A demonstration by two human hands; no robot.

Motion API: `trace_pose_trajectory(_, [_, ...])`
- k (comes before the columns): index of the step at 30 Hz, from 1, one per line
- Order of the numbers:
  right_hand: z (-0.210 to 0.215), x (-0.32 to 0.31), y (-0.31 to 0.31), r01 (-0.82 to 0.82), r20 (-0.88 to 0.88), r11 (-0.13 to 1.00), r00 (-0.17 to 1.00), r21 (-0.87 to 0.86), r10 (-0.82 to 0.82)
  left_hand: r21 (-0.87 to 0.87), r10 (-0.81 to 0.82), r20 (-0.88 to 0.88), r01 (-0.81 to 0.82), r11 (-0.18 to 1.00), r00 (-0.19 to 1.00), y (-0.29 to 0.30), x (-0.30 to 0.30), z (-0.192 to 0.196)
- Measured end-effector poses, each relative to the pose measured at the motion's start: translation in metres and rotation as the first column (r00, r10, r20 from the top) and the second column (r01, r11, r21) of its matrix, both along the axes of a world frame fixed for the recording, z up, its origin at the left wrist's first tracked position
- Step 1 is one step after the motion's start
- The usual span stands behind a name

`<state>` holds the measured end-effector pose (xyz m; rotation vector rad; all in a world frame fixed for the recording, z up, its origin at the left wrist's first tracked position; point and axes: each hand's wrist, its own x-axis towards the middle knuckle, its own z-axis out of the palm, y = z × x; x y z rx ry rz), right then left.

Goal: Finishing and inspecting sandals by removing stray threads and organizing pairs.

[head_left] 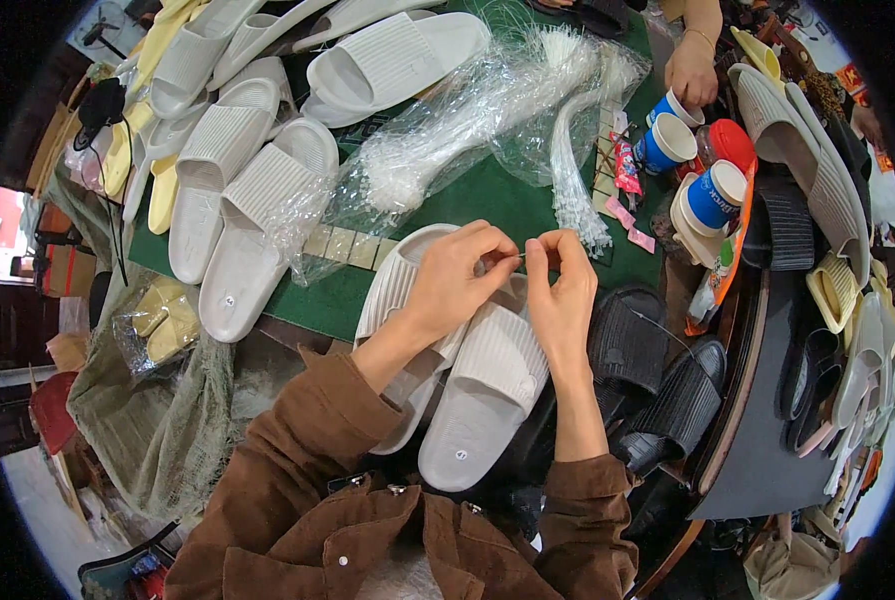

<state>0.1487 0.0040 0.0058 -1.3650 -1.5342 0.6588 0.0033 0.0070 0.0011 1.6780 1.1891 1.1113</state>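
My left hand point(462, 275) and my right hand point(559, 290) meet over a pair of pale grey slide sandals point(487, 385) lying side by side at the table's near edge. Both hands pinch a thin clear plastic tie point(520, 256) between their fingertips, just above the sandals' straps. The left hand covers part of the left sandal's strap. Brown sleeves cover both forearms.
More pale slides point(257, 160) and yellow ones are heaped at the back left on the green table point(487, 200). Clear bags and bundles of plastic ties point(567, 150) lie behind. Blue-and-white paper cups point(712, 195) stand right, where another person's hand point(692, 70) rests. Black slides point(657, 385) lie right.
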Motion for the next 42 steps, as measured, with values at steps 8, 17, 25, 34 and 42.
trace_pose_trajectory(8, [0.004, 0.000, -0.001, 0.012, 0.029, 0.999, 1.000, -0.037, -0.011, 0.004, 0.009, -0.012, -0.009, 1.000, 1.000, -0.001, 0.000, 0.004])
trace_pose_trajectory(17, [0.002, -0.001, 0.000, -0.087, 0.001, 0.995, 0.996, -0.053, 0.087, 0.046, 0.012, 0.002, -0.012, 0.999, 1.000, 0.001, 0.000, -0.003])
trace_pose_trajectory(25, [0.004, -0.002, 0.000, -0.132, 0.079, 0.991, 0.988, -0.013, 0.133, 0.044, 0.047, -0.038, -0.045, 0.998, 0.998, -0.001, 0.001, -0.003])
trace_pose_trajectory(34, [0.000, 0.001, 0.000, -0.064, -0.116, 0.987, 0.992, -0.151, 0.046, -0.007, 0.031, 0.037, -0.031, 0.999, 0.999, 0.000, 0.002, -0.003])
trace_pose_trajectory(42, [0.002, -0.001, -0.001, -0.058, 0.085, 0.997, 0.995, -0.043, 0.061, -0.024, 0.033, -0.022, -0.034, 0.999, 0.999, 0.000, 0.002, 0.002])
